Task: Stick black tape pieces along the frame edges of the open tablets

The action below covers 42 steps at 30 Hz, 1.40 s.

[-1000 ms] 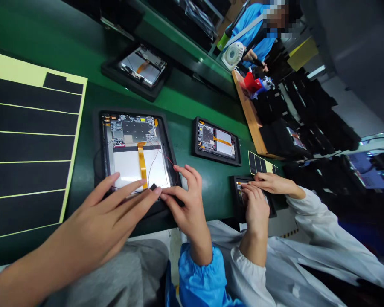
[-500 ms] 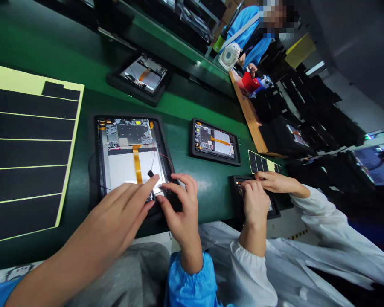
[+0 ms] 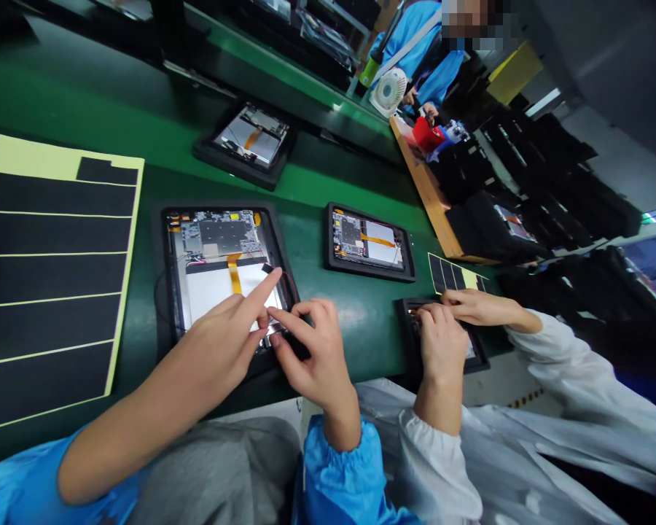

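Observation:
An opened tablet (image 3: 213, 295) with a circuit board, a white battery area and an orange ribbon cable lies in a black foam frame (image 3: 161, 292) before me. My left hand (image 3: 227, 332) is over its lower half. The index finger is stretched out, its tip at a small black piece (image 3: 267, 268) with thin wires near the tablet's right edge; the other fingers are bent. My right hand (image 3: 320, 350) is at the lower right corner, thumb and index finger apart, the index tip close to the left hand's fingers. Whether anything tiny sits between the fingertips is hidden.
At the left lies a yellow sheet with black adhesive pieces (image 3: 55, 233). Two more framed tablets lie beyond, one at the back (image 3: 254, 135) and one to the right (image 3: 369, 240). A co-worker's hands (image 3: 442, 335) work on another tablet. A white fan (image 3: 389, 91) stands farther off.
My left index finger has moved up and right along the tablet, while its other fingers have bent. My right hand has barely moved. The view has shifted slightly.

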### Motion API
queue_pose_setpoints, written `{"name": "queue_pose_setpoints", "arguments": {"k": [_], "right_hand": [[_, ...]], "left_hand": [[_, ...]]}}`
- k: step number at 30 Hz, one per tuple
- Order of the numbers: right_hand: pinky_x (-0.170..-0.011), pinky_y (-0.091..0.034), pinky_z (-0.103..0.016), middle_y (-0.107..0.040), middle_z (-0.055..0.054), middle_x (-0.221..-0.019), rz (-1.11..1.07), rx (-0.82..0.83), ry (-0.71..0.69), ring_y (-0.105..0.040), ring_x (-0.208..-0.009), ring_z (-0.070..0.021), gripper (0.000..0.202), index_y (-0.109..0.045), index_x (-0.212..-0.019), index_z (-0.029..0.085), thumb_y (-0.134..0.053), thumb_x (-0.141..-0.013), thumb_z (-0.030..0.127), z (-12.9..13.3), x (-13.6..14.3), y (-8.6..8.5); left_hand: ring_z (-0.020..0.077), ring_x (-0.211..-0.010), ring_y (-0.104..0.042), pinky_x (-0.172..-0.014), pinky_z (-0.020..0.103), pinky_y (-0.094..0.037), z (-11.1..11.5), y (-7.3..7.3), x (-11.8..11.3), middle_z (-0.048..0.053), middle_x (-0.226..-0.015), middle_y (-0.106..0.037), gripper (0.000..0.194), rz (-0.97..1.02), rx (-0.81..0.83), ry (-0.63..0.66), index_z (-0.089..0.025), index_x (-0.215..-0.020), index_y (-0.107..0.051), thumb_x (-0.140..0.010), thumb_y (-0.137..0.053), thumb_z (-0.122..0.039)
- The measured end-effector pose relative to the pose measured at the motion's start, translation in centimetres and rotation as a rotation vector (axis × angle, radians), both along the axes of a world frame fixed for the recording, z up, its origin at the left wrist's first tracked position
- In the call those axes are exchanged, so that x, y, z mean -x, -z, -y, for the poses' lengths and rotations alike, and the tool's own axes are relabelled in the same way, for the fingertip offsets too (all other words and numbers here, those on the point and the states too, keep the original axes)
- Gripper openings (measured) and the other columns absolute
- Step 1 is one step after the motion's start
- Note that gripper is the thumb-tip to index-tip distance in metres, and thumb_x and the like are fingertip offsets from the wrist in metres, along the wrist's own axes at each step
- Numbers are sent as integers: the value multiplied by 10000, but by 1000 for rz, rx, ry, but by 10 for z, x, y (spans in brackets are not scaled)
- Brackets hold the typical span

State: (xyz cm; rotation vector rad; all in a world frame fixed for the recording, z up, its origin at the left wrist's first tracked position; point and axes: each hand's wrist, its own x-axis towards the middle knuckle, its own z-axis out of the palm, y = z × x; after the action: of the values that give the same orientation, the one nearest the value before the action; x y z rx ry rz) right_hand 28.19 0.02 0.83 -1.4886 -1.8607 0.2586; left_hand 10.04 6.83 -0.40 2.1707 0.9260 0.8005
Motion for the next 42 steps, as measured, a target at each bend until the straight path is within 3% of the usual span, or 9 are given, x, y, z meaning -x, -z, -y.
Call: {"name": "queue_pose_setpoints", "arguments": {"k": [8, 12, 15, 18, 24, 29, 34, 38, 42], "right_hand": [[-930, -537, -433, -734, -60, -980, -111, -77, 49, -627, -1007, -250, 23, -769, -977, 243, -758, -968, 226, 4, -2, 11], [-867, -563, -380, -754, -44, -946, -411, -80, 156, -676, -928, -215, 141, -790, -1052, 256, -659, -1019, 217, -5, -1, -7], [-800, -578, -327, -729, -36, -928, -538, 97, 82, -677, -867, -187, 203, -812, -1129, 249, -661, -1025, 335, -21, -7, -34], [-718, -550, -295, -708, -26, -884, -504, 372, -108, -650, -793, -166, 289, -828, -947, 226, -734, -967, 499, -41, -18, -56], [-600, -437, -257, -635, 27, -683, -613, 668, -223, -537, -629, -124, 452, -715, -733, 197, -854, -824, 618, -59, -33, -67], [-664, -505, -291, -683, 10, -726, -663, 350, 106, -600, -693, -156, 398, -696, -760, 209, -821, -859, 573, -51, -27, -64], [-699, -542, -376, -747, -56, -855, -483, -148, 577, -676, -780, -209, 184, -763, -918, 264, -692, -1020, 400, -25, -2, -29], [-787, -554, -506, -758, -85, -891, -202, -279, 616, -720, -873, -273, 182, -771, -965, 337, -629, -1074, 365, -4, 17, 6], [-822, -543, -588, -775, -139, -1071, -135, -156, 511, -724, -1056, -361, 257, -758, -1144, 357, -532, -1111, 475, 15, 16, 14]], "left_hand": [[234, -996, -756, -848, 327, -574, 17, 7, 12, 50, -1128, -756, 557, -22, -76, 15, -284, -1655, -343, -1105, -419, -239], [218, -900, -728, -801, 313, -553, 17, -2, 12, 41, -1042, -739, 515, -74, -231, 81, -246, -1624, -364, -1114, -381, -177], [189, -856, -705, -771, 282, -525, 15, -9, 11, 10, -991, -730, 537, -77, -336, 120, -254, -1580, -399, -1081, -357, -60], [193, -919, -704, -793, 285, -513, 15, -10, 12, 18, -1040, -738, 493, -89, -404, 131, -237, -1474, -487, -1051, -372, -11], [200, -980, -699, -887, 325, -520, 16, -4, 17, 16, -1182, -740, 616, -115, -413, 178, -265, -1556, -434, -1013, -372, 19], [200, -967, -697, -897, 329, -525, 13, 2, 22, 18, -1151, -738, 689, -95, -327, 221, -321, -1669, -310, -1050, -354, -23], [198, -971, -730, -831, 297, -559, 1, 4, 21, 51, -1096, -743, 442, -18, -103, 181, -250, -1583, -393, -1143, -360, -241], [210, -965, -732, -809, 330, -570, 0, 2, 16, 53, -1091, -734, 334, -16, -98, 200, -237, -1425, -499, -1138, -328, -229], [238, -1037, -712, -880, 389, -569, 11, 1, 17, 61, -1138, -730, 315, -27, -194, 144, -232, -1405, -514, -1141, -342, -235]]}}
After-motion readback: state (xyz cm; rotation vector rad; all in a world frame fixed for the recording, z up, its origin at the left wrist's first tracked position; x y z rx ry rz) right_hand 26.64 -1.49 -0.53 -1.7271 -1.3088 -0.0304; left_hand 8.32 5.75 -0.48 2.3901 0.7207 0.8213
